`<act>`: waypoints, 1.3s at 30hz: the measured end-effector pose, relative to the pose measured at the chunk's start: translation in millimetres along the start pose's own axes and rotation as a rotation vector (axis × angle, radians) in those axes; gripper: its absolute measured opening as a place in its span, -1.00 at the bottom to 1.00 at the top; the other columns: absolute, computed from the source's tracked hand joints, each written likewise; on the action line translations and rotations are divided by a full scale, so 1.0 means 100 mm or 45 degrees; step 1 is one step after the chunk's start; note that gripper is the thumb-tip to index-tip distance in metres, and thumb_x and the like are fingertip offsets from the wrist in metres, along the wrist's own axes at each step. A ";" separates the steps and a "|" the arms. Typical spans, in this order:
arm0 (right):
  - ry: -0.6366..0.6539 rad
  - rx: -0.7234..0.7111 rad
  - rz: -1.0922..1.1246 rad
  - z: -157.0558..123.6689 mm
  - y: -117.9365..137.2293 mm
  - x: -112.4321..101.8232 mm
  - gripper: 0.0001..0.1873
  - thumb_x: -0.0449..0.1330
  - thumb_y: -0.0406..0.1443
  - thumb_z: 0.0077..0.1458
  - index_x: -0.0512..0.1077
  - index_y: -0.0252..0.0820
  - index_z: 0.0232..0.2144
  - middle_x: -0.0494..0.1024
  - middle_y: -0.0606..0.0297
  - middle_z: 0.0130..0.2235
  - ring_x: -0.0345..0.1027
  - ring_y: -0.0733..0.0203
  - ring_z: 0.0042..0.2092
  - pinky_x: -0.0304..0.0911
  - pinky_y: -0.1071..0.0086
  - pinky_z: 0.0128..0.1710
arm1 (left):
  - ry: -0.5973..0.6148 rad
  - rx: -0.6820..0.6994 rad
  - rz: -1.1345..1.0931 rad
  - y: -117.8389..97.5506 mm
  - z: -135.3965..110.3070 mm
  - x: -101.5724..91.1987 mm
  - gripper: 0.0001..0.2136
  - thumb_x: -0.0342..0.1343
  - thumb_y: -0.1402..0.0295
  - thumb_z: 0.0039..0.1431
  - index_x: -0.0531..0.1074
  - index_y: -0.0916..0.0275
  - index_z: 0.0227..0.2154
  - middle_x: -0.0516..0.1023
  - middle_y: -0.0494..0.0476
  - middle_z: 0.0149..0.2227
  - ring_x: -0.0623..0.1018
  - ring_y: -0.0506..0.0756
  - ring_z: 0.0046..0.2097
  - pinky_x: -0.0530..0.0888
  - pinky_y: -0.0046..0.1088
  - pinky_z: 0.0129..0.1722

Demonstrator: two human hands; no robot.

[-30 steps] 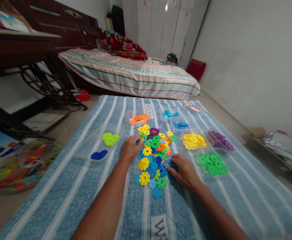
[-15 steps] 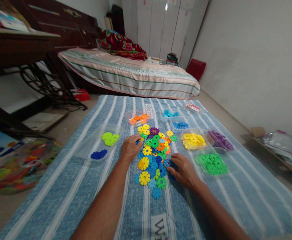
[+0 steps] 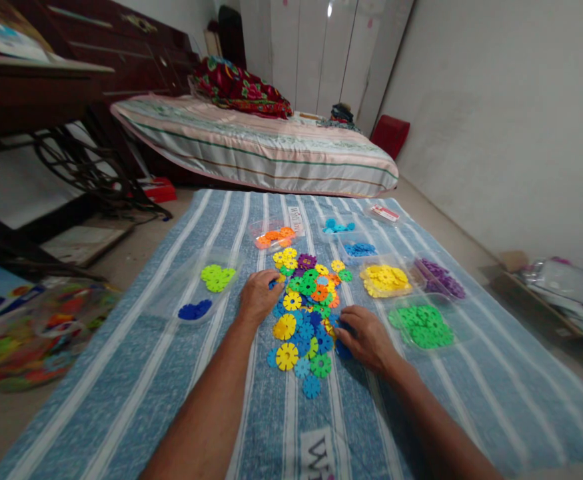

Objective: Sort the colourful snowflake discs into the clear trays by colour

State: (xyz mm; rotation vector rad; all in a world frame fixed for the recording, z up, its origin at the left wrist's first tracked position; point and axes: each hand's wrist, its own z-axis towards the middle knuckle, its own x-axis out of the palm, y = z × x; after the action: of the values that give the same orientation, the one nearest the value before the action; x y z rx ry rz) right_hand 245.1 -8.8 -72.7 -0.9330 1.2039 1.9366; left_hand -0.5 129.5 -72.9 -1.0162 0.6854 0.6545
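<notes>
A loose pile of plastic snowflake discs in mixed colours (image 3: 292,301) lies on the striped cloth between my hands. My left hand (image 3: 260,295) is at the pile's left edge, its fingers curled round a dark blue snowflake disc (image 3: 272,284). On the other side, my right hand (image 3: 367,337) is closed, with a blue snowflake disc (image 3: 344,325) between thumb and fingers, partly hidden. Below its thumb a dark blue disc (image 3: 342,350) shows on the cloth. The nearest loose piece is a light blue disc (image 3: 312,387).
Clear tubs hold sorted discs: lime and dark blue (image 3: 234,267) at left, orange (image 3: 256,233) at the back, blues, yellow, purple and green (image 3: 451,310) at right. A bag of colourful pieces (image 3: 31,347) sits on the floor at left. A bed (image 3: 271,153) stands beyond.
My right hand has drawn slightly right from the pile, with the blue disc moving along in its fingers. The left hand stays nearly still. The view has shifted a little.
</notes>
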 end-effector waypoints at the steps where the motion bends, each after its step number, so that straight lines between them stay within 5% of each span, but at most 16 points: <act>1: -0.004 -0.002 -0.005 0.00 0.00 0.00 -0.77 0.09 -0.19 0.19 0.48 -0.18 -0.25 0.52 0.13 -0.16 0.38 0.12 -0.12 0.29 0.26 -0.09 | -0.001 0.001 0.002 0.00 0.00 0.00 -0.83 0.08 0.32 0.04 0.51 0.15 -0.31 0.61 0.11 -0.12 0.54 0.15 -0.04 0.40 -0.29 0.06; 39: -0.076 0.021 -0.016 -0.03 0.00 0.05 -0.76 0.11 -0.20 0.16 0.48 -0.19 -0.21 0.52 0.11 -0.14 0.37 0.09 -0.08 0.27 0.23 -0.06 | 0.001 -0.003 0.012 0.01 0.00 0.01 -0.82 0.07 0.30 0.05 0.51 0.15 -0.29 0.61 0.10 -0.11 0.53 0.15 -0.02 0.38 -0.30 0.08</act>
State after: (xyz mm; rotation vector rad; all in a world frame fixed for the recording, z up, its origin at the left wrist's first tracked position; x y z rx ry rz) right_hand 243.5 -10.4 -78.0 -0.8657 1.1756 1.9283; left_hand -0.6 130.4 -74.5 -1.0159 0.6907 0.6636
